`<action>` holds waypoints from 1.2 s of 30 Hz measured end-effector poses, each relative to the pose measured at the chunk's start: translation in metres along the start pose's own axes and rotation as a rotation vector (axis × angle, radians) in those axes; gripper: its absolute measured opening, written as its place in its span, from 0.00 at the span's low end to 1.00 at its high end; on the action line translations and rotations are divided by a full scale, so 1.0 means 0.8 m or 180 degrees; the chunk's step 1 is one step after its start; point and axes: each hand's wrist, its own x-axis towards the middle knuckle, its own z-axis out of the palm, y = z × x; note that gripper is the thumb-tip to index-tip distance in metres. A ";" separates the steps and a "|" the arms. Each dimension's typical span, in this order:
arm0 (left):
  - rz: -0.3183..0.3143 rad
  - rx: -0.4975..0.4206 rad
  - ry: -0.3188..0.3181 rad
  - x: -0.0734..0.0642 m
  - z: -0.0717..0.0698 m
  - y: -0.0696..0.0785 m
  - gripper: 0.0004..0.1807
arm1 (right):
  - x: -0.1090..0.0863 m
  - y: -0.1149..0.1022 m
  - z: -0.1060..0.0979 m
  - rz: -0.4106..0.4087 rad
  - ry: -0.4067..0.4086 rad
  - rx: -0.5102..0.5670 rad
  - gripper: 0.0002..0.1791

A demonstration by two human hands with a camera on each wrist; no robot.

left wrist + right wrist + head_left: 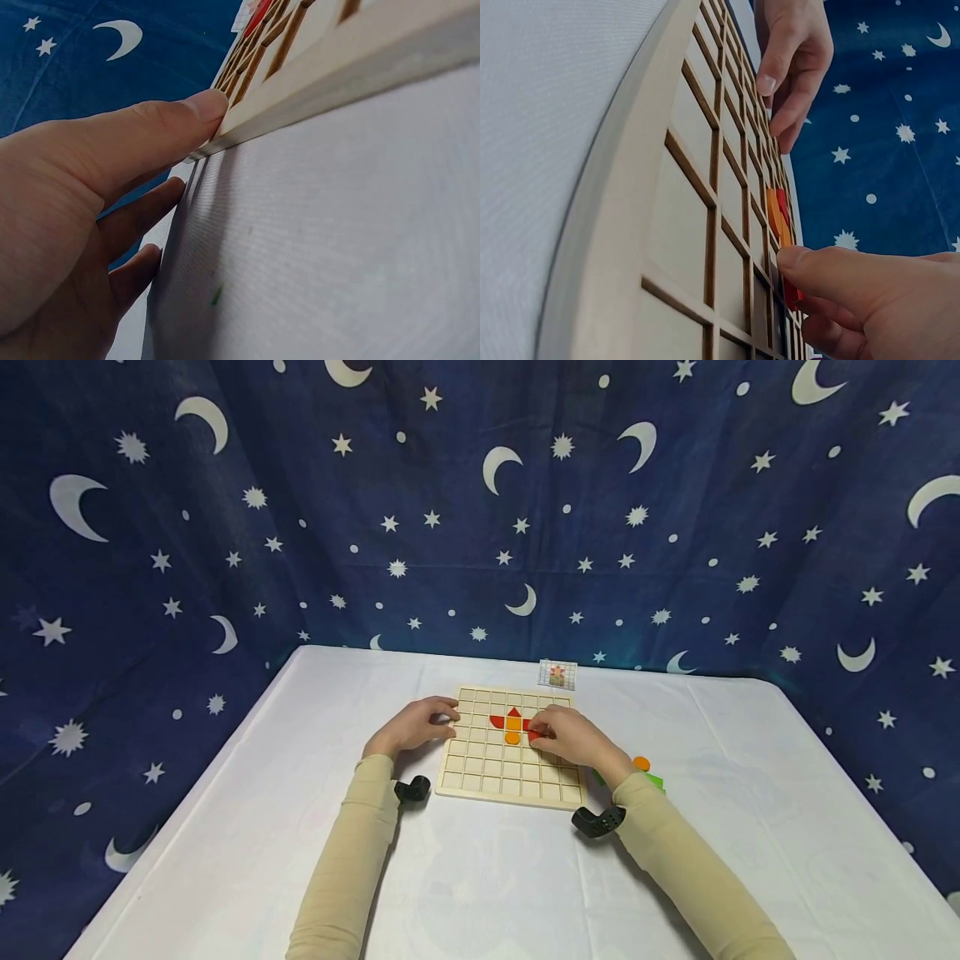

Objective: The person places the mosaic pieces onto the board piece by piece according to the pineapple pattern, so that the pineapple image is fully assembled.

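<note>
In the head view, the near edge of the table is cut off; one wooden grid board lies toward its far edge. The left hand is at the board's left edge, fingers loosely bent and apart from the thumb. The right hand covers cells near the board's right edge, pinching a red piece; red shows at two spots by these fingertips, and whether that is one piece or two is hidden. In other cells sit one red triangle, one curved red piece, one orange square and one orange round piece. One patterned card, its print too small to read, lies by the table's far edge. Right of the board, one orange disc shows beside green pieces, partly behind the forearm and uncountable. In the left wrist view, the thumb touches the board's rim, the visible fingers are apart, and most cells are out of frame. In the right wrist view, thumb and fingers grip the red piece, mostly covered; both hands show at opposite edges of the board.
</note>
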 end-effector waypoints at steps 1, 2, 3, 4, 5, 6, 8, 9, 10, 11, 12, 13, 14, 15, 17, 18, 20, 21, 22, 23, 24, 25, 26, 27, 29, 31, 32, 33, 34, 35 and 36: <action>-0.0002 -0.0005 0.0003 0.000 0.000 0.000 0.18 | 0.001 0.000 0.001 -0.0002 0.0005 -0.0010 0.13; -0.0007 -0.0011 0.0004 0.000 0.000 0.000 0.18 | 0.001 -0.001 0.001 -0.0014 0.0009 -0.0024 0.14; -0.0010 -0.0007 0.0004 0.000 0.000 0.000 0.18 | 0.002 -0.001 0.001 -0.0019 0.0010 -0.0029 0.14; -0.0020 -0.0007 0.0005 0.000 0.001 0.000 0.18 | 0.002 -0.001 0.002 -0.0022 0.0016 -0.0041 0.14; -0.0024 -0.0004 0.0004 0.000 0.001 -0.001 0.17 | 0.002 -0.001 0.003 -0.0031 0.0024 -0.0047 0.14; -0.0024 0.0002 0.0004 0.000 0.001 -0.002 0.17 | 0.002 -0.001 0.003 -0.0039 0.0030 -0.0045 0.14; -0.0021 0.0018 0.0002 0.000 0.002 -0.003 0.17 | 0.002 -0.001 0.004 -0.0071 0.0050 -0.0046 0.15; -0.0013 0.0032 0.0003 0.001 0.002 -0.004 0.17 | 0.002 -0.001 0.005 -0.0071 0.0049 -0.0043 0.15; -0.0017 0.0036 0.0002 0.001 0.003 -0.004 0.18 | 0.002 -0.001 0.005 -0.0074 0.0051 -0.0032 0.14; -0.0017 0.0042 0.0000 0.001 0.003 -0.005 0.18 | 0.002 0.000 0.006 -0.0090 0.0046 -0.0034 0.14; -0.0020 0.0046 -0.0002 0.001 0.003 -0.005 0.18 | 0.002 0.000 0.006 -0.0104 0.0040 -0.0029 0.13; -0.0024 0.0048 -0.0003 0.001 0.003 -0.005 0.18 | 0.003 0.000 0.006 -0.0116 0.0030 -0.0041 0.12; -0.0027 0.0050 -0.0004 0.001 0.003 -0.005 0.18 | 0.003 0.000 0.006 -0.0116 0.0015 -0.0040 0.12; -0.0036 0.0045 -0.0008 0.001 0.003 -0.005 0.18 | 0.003 0.000 0.007 -0.0121 0.0002 -0.0045 0.11; -0.0041 0.0040 -0.0006 0.001 0.003 -0.005 0.18 | 0.004 -0.001 0.007 -0.0141 -0.0009 -0.0062 0.10; -0.0043 0.0033 -0.0004 0.001 0.003 -0.005 0.18 | 0.004 -0.001 0.006 -0.0141 -0.0013 -0.0060 0.10; -0.0031 0.0036 -0.0006 0.001 0.002 -0.005 0.18 | 0.004 -0.002 0.006 -0.0130 -0.0023 -0.0050 0.10; -0.0024 0.0037 -0.0003 0.001 0.002 -0.005 0.18 | 0.004 -0.002 0.006 -0.0125 -0.0025 -0.0043 0.10; -0.0013 0.0045 0.0000 0.002 0.002 -0.004 0.18 | 0.004 -0.003 0.006 -0.0122 -0.0024 -0.0037 0.10; -0.0008 0.0040 -0.0001 0.002 0.002 -0.004 0.18 | 0.004 -0.003 0.006 -0.0117 -0.0024 -0.0029 0.10; -0.0007 0.0041 0.0002 0.002 0.002 -0.004 0.18 | 0.004 -0.002 0.007 -0.0120 -0.0021 -0.0024 0.11; 0.0000 0.0052 0.0002 0.002 0.002 -0.004 0.18 | 0.005 -0.002 0.007 -0.0121 -0.0021 -0.0016 0.11; -0.0010 0.0052 0.0003 0.002 0.001 -0.003 0.18 | 0.005 -0.001 0.007 -0.0129 -0.0017 -0.0020 0.11; -0.0022 0.0049 0.0003 0.002 0.001 -0.003 0.18 | 0.005 -0.001 0.007 -0.0134 -0.0008 -0.0021 0.10; -0.0031 0.0055 -0.0002 0.001 0.001 -0.002 0.18 | 0.007 -0.001 0.008 -0.0117 0.0001 -0.0018 0.10; -0.0032 0.0069 -0.0014 0.001 0.000 -0.001 0.18 | 0.007 0.000 0.008 -0.0107 0.0012 -0.0026 0.10; -0.0036 0.0060 -0.0018 0.001 0.000 -0.001 0.18 | 0.008 0.000 0.009 -0.0094 0.0021 -0.0032 0.10; -0.0027 0.0060 -0.0019 0.001 0.000 -0.001 0.18 | 0.008 0.000 0.009 -0.0076 0.0031 -0.0030 0.10; -0.0029 0.0052 -0.0019 0.001 0.000 -0.001 0.18 | 0.008 0.000 0.010 -0.0058 0.0039 -0.0029 0.10; -0.0041 0.0038 -0.0019 0.001 0.000 -0.001 0.18 | 0.008 0.000 0.011 -0.0055 0.0049 -0.0032 0.10; -0.0055 0.0025 -0.0015 0.001 0.000 -0.001 0.18 | 0.008 0.000 0.011 -0.0054 0.0059 -0.0030 0.10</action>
